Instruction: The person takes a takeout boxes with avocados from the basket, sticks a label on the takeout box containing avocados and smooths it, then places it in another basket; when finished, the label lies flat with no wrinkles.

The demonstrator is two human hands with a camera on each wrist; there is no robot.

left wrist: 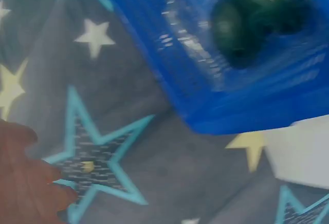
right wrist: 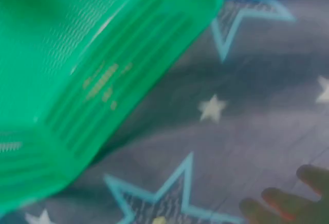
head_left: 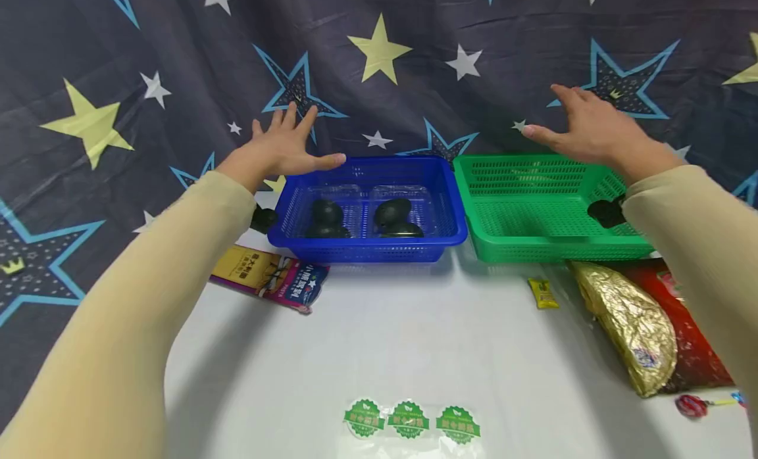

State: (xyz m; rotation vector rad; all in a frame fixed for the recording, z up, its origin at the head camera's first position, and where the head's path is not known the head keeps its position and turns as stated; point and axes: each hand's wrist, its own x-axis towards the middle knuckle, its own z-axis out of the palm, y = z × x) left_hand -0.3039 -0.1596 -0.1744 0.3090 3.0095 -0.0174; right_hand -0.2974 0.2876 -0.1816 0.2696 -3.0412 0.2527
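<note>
Left hand (head_left: 281, 143), fingers spread and holding nothing, is raised near the blue basket (head_left: 367, 242); right hand (head_left: 598, 127), also empty with fingers extended, is near the green basket (head_left: 562, 241) just right of it. Clear trays (head_left: 425, 197) inside the blue basket apparently keep dark rounded items (head_left: 392, 212) grouped apart.

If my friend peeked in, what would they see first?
Probably the bright blue basket in the middle, holding dark rounded things, with a green basket to its right. Then maybe the starry cloth behind them and the shiny gold wrapper at the right of the white table.
</note>
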